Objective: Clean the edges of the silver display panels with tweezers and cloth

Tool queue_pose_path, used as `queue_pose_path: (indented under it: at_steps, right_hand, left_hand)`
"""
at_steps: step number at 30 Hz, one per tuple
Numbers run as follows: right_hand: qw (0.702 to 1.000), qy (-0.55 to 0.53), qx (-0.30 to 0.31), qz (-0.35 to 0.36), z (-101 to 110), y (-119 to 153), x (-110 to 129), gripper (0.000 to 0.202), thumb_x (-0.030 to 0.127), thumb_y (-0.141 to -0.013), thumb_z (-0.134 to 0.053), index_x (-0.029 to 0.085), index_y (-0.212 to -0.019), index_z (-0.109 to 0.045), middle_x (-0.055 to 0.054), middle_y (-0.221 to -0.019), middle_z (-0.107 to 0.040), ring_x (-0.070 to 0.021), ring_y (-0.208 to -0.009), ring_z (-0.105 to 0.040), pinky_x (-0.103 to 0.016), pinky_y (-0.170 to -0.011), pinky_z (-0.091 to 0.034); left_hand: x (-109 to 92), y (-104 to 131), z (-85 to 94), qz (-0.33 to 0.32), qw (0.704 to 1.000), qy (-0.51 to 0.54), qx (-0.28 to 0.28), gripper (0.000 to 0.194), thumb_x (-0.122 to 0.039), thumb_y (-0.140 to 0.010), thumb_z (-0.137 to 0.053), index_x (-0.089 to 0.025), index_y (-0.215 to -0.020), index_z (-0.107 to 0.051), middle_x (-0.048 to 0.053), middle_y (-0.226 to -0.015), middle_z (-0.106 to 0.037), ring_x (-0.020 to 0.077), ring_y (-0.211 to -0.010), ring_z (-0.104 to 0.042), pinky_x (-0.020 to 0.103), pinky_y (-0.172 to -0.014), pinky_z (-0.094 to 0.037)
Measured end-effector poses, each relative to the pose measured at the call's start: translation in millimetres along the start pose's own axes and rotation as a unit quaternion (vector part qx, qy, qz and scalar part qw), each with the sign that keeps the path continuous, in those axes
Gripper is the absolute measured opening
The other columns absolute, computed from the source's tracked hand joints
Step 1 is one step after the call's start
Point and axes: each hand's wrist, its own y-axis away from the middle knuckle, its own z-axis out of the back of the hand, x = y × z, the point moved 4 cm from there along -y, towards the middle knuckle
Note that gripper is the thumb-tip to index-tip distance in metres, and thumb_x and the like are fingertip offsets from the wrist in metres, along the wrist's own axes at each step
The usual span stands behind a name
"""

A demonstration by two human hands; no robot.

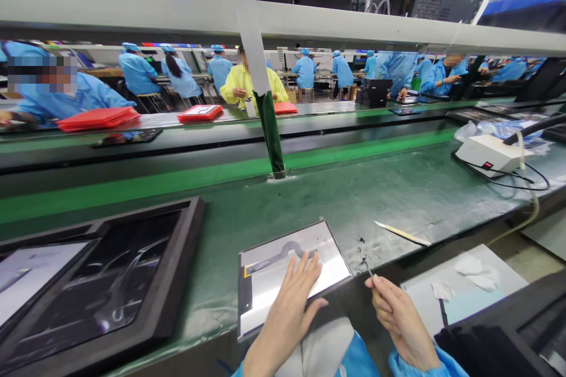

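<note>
Left hand [289,300]: palm down on the panel, fingers extended and slightly spread, thumb held apart; the fingertips lie over the strip.
Right hand [400,315]: thumb and forefinger pinching the tweezers, other fingers curled inward; located just beside the panel's right corner.
Panel [266,296]: flat on the bench [336,188] near its front edge, silver face up, framed by a thin dark border, beneath the left hand.
Strip [275,258]: grey, curved, lying across the panel; one end edged in amber.
Tweezers [369,270]: slim, metallic, tips directed toward the scraps.
Scraps [362,248]: small, dark, scattered on the bench right of the panel.
Knife [402,233]: cream-handled, slender, lying beyond the right hand.
Tray [177,274]: black, thick-rimmed, at left, holding glossy dark sheets [121,265].
White box [489,153]: at far right, with a red switch and black cable.
Wipes [477,271]: crumpled, on a pale surface [504,256] below bench level.
Background: co-workers in blue, one in yellow [265,85]; red stacks [99,118] across the line.
</note>
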Motion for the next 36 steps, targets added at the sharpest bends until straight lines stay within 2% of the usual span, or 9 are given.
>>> queue_pose_path:
  at_steps: [7, 15, 22, 30, 36]
  right_hand:
    - [1.0, -0.002, -0.009, 0.013, 3.3, -2.3, 6.1, 0.064, 0.068, -0.052, -0.085, 0.014, -0.079, -0.067, 0.013, -0.05, -0.029, -0.0006, -0.042, -0.014, -0.017, -0.039, -0.005]
    - [1.0, -0.006, -0.015, 0.019, 5.3, -7.3, 12.8, 0.064, 0.066, -0.05, -0.087, 0.013, -0.078, -0.066, 0.013, -0.05, -0.03, -0.0003, -0.041, -0.014, -0.017, -0.038, -0.005]
    - [1.0, -0.004, -0.014, 0.027, 5.0, -10.8, 15.2, 0.058, 0.064, -0.055, -0.086, 0.015, -0.077, -0.064, 0.012, -0.05, -0.03, -0.0008, -0.041, -0.015, -0.017, -0.038, -0.006]
    - [0.999, -0.016, -0.027, 0.021, 6.8, -11.5, 16.2, 0.063, 0.065, -0.047, -0.089, 0.014, -0.076, -0.066, 0.013, -0.05, -0.032, 0.0008, -0.041, -0.017, -0.015, -0.038, -0.006]
    - [0.999, -0.018, -0.034, 0.02, 6.8, -13.6, 17.3, 0.064, 0.066, -0.047, -0.089, 0.013, -0.077, -0.067, 0.013, -0.05, -0.031, 0.0015, -0.041, -0.016, -0.014, -0.038, -0.007]
  left_hand:
    - [0.8, -0.2, 0.5, 0.002, 1.0, -0.003, -0.009, 0.057, -0.032, -0.101, -0.048, -0.024, -0.153, -0.028, 0.013, -0.151, -0.047, 0.0292, -0.143, -0.036, 0.058, -0.113, -0.038]
    - [0.2, -0.8, 0.8, -0.003, 1.0, -0.005, -0.003, 0.058, -0.032, -0.101, -0.047, -0.024, -0.154, -0.026, 0.013, -0.151, -0.047, 0.0288, -0.143, -0.036, 0.059, -0.112, -0.039]
    - [0.4, -0.5, 1.4, -0.002, 1.0, -0.001, -0.007, 0.058, -0.031, -0.101, -0.049, -0.025, -0.154, -0.026, 0.014, -0.151, -0.047, 0.0291, -0.143, -0.036, 0.058, -0.113, -0.039]
    - [-2.6, -2.0, 5.1, -0.003, 1.0, -0.003, -0.001, 0.056, -0.032, -0.102, -0.044, -0.024, -0.154, -0.023, 0.013, -0.151, -0.047, 0.0281, -0.143, -0.036, 0.059, -0.113, -0.038]
    - [-3.0, -1.9, 4.6, -0.002, 1.0, -0.002, -0.004, 0.057, -0.031, -0.102, -0.045, -0.024, -0.154, -0.024, 0.013, -0.151, -0.046, 0.0279, -0.143, -0.037, 0.059, -0.113, -0.037]
